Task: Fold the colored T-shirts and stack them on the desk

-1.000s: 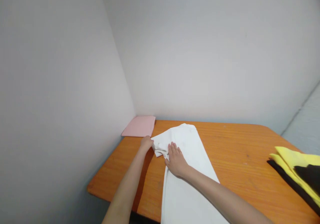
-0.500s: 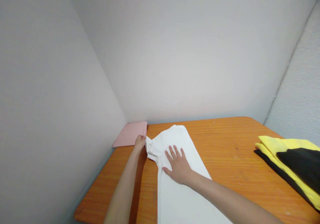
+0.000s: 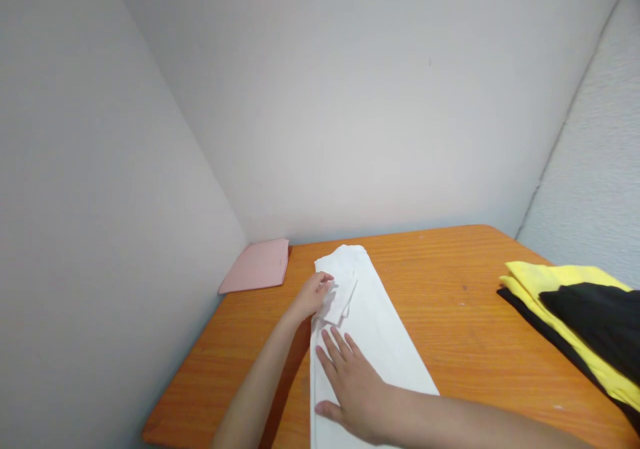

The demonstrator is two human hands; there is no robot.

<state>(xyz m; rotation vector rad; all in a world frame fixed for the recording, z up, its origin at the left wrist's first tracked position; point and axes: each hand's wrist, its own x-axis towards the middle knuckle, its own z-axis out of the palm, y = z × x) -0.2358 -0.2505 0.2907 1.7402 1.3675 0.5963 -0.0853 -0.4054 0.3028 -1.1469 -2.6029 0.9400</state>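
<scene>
A white shirt [image 3: 390, 342], folded into a long strip, lies lengthwise on the table. Its short sleeve [image 3: 341, 302] is turned inward and rests on the strip near the far end. At the strip's left edge, my left hand [image 3: 314, 293] is beside this sleeve, fingers loosely curled and apart, with nothing visibly gripped. My right hand [image 3: 353, 385] lies flat on the shirt just nearer to me than the sleeve, its fingers spread. The near end of the shirt runs out of view below my right forearm.
A folded pink cloth [image 3: 256, 265] lies at the table's far left corner, by the wall. Yellow and black folded clothes [image 3: 565, 279] are stacked at the right. The orange-brown wooden table [image 3: 450, 282] meets walls at its back and left.
My left hand has moved right, and the sleeve it held out to the left now lies folded onto the shirt. My right hand has slid nearer to me along the fabric.
</scene>
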